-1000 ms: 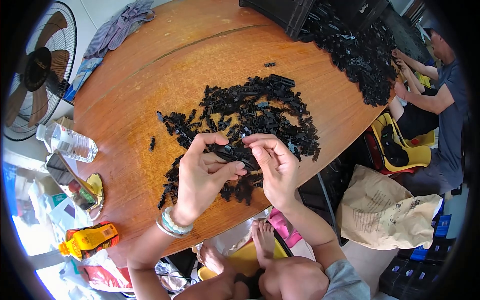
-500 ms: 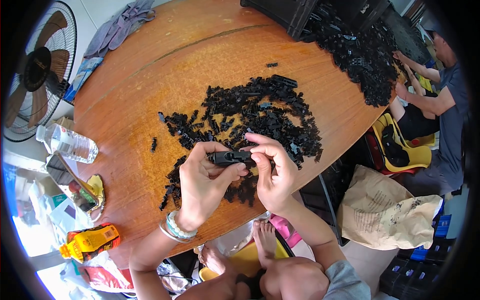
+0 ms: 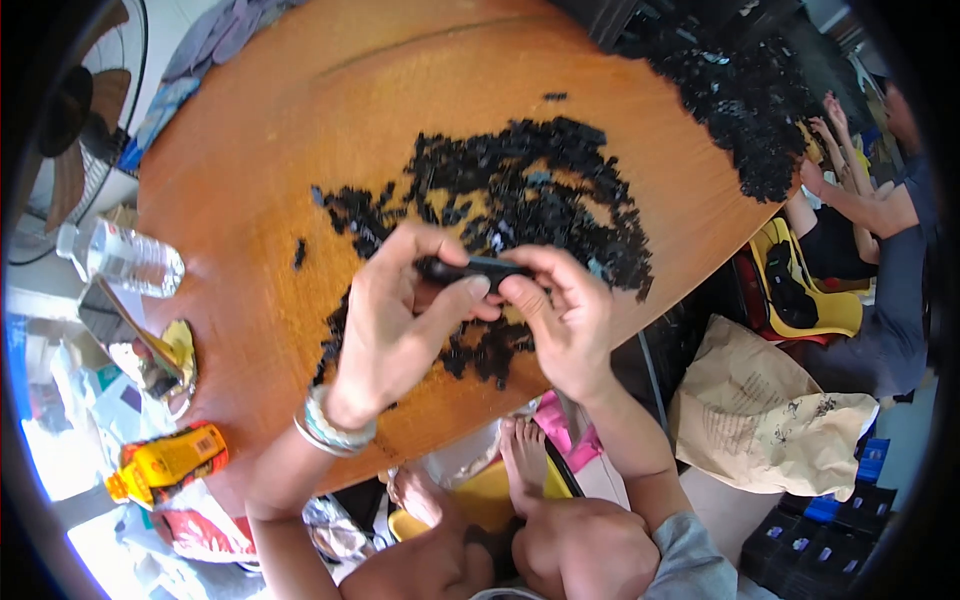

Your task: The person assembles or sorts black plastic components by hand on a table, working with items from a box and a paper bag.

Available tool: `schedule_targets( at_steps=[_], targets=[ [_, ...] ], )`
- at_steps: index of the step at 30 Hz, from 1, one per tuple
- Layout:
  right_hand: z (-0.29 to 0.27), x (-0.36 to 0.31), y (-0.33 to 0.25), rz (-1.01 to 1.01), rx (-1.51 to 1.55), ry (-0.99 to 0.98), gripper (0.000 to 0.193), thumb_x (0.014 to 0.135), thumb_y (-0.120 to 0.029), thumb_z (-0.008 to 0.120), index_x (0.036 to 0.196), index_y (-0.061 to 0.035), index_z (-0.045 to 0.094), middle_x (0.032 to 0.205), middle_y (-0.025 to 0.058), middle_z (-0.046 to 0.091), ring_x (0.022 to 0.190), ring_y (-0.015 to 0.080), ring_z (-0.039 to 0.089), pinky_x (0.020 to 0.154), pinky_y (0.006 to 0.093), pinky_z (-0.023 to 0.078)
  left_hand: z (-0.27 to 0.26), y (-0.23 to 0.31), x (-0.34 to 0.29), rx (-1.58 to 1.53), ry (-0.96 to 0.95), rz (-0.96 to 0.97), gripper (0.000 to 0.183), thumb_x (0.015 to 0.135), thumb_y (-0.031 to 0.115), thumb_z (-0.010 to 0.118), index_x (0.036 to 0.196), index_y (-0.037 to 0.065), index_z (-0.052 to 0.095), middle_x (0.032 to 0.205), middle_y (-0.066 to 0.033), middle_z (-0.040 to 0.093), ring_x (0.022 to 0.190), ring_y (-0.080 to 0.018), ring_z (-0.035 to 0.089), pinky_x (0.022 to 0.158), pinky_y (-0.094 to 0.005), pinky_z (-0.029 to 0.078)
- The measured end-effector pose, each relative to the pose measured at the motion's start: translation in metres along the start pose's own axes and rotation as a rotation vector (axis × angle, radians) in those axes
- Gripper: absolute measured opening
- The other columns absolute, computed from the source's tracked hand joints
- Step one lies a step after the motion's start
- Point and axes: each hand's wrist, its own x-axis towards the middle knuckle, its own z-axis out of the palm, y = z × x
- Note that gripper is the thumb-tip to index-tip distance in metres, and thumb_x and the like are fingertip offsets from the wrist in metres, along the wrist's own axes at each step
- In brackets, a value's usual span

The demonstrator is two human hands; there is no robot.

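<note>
Between my two hands, above the near part of the table, is a long black plastic part (image 3: 480,267). My left hand (image 3: 400,310) pinches one end of it between thumb and fingers, and a pale bracelet circles that wrist. The other end sits in the thumb and fingers of my right hand (image 3: 568,310). Motion blur and my fingers hide its finer shape. Beyond and below my hands a loose pile of small black plastic parts (image 3: 530,180) spreads over the wooden table (image 3: 250,330).
A water bottle (image 3: 130,260), a propped mirror (image 3: 125,320) and an orange bottle (image 3: 172,465) line the left edge. A larger black heap (image 3: 740,110) lies at the far right, near another person (image 3: 890,210). A paper bag (image 3: 760,420) stands right of the table.
The black part has been turned in my hands, its hollowed face no longer showing. Both hands have risen slightly, and my right hand has shifted a little right. The whole view has also shifted.
</note>
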Motion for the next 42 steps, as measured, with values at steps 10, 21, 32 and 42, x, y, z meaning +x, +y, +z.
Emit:
schedule_targets(
  at_steps=[10,21,32,42],
  targets=[
    [-0.027,-0.046,-0.01,0.319,-0.074,-1.122,0.021,0.078,-0.018,0.069,0.09,-0.0007,0.065,0.079,0.0124,0.066,0.07,0.026,0.064,0.064,0.0322,0.049,-0.038,0.021,0.017,0.132,0.119,0.145,0.03,0.083,0.016,0.069,0.103,-0.003,0.057,0.09,-0.0067,0.063,0.081,-0.0121,0.061,0.073,-0.0231,0.049],
    [-0.014,-0.035,0.001,-0.221,-0.579,-0.334,0.015,0.073,0.006,0.067,0.086,-0.001,0.065,0.08,0.0085,0.057,0.067,0.0229,0.059,0.058,0.0301,0.047,-0.029,0.008,0.038,0.193,0.119,0.108,0.018,0.086,0.011,0.063,0.096,-0.004,0.059,0.084,-0.0049,0.064,0.076,-0.0104,0.061,0.068,-0.0221,0.05],
    [-0.039,-0.007,0.002,-0.317,-0.523,-0.114,0.014,0.075,0.004,0.063,0.088,-0.0014,0.061,0.084,0.0099,0.056,0.077,0.0279,0.057,0.066,0.0352,0.046,0.039,-0.038,0.184,0.935,-0.062,0.53,0.013,0.081,0.006,0.06,0.091,0.0,0.065,0.088,-0.0181,0.066,0.084,-0.0337,0.064,0.075,-0.0373,0.05],
    [-0.108,0.091,0.064,-0.342,-0.696,0.291,0.016,0.078,0.003,0.057,0.092,-0.0024,0.062,0.09,0.0125,0.059,0.086,0.0325,0.055,0.077,0.039,0.042,0.082,-0.052,0.25,1.32,-0.102,0.313,0.014,0.076,0.015,0.062,0.08,0.004,0.07,0.085,-0.0192,0.066,0.083,-0.034,0.064,0.077,-0.0406,0.051]
  ],
)
